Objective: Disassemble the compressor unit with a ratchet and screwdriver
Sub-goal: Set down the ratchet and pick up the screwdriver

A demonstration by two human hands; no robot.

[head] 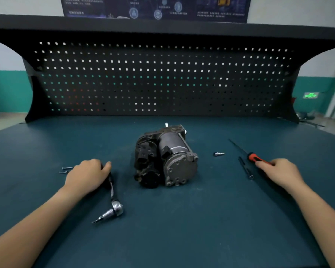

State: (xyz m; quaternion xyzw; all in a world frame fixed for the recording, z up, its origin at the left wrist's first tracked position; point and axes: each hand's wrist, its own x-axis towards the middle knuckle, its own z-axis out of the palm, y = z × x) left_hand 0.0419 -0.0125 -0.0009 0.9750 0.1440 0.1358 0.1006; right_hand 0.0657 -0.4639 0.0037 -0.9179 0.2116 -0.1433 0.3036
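The grey and black compressor unit (164, 157) lies in the middle of the dark green bench (182, 219). My left hand (87, 176) grips the black handle of the ratchet (114, 204), whose chrome head and bit point toward me on the bench. My right hand (280, 172) holds the red and black handle of the screwdriver (248, 153), its thin shaft lying on the bench and pointing away to the back left.
Two loose screws (65, 170) lie just left of my left hand. A small silver socket bit (219, 153) sits right of the compressor. A long dark bolt (245, 168) lies beside the screwdriver. A black pegboard (162, 78) closes the back of the bench.
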